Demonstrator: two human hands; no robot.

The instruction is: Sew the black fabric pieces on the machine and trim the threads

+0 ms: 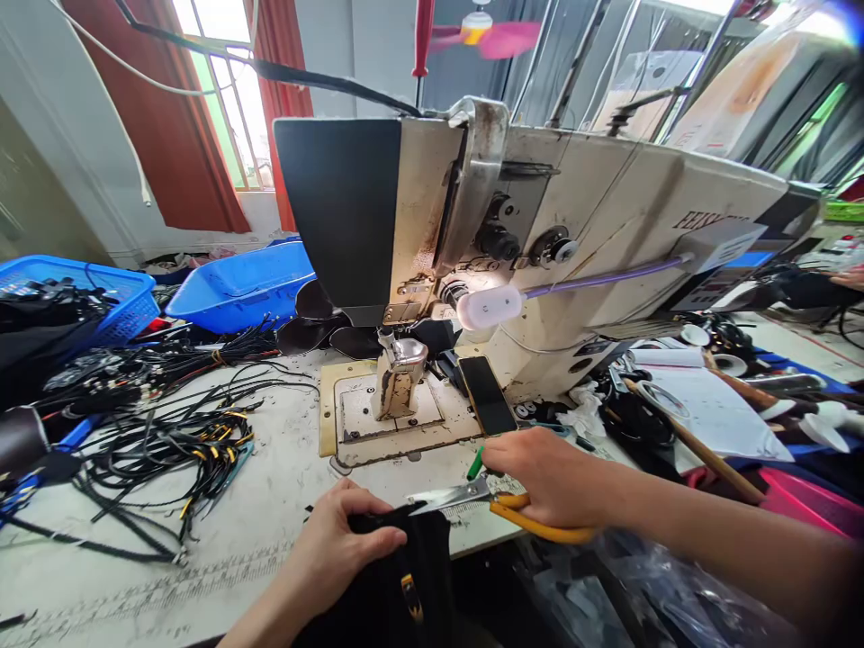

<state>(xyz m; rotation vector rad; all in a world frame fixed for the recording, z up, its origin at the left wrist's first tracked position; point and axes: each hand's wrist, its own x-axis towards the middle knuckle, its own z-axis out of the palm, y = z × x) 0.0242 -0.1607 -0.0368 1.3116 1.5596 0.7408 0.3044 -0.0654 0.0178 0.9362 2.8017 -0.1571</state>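
Observation:
My left hand (347, 540) pinches the edge of a black cloth piece (428, 567) between thumb and fingers, at the front edge of the table. A small yellow-and-black tag or pull (410, 596) shows on the cloth. My right hand (550, 481) is wrapped around scissors (540, 524) with orange handles. Their blades point left and lie at the cloth's top edge beside my left thumb; whether they are cutting is unclear. A short green stick-like thing (476, 463) pokes out by my right fingers. Beyond both hands stands the post (398, 382) of a sewing machine (540, 198).
Black cords (168, 459) with yellow bits lie in a heap at left, behind a printed ruler strip (168, 594). Blue baskets (243, 283) stand farther back. A phone (486, 396) rests against the machine base. Right of it are papers (715, 409) and a pink bin (810, 504).

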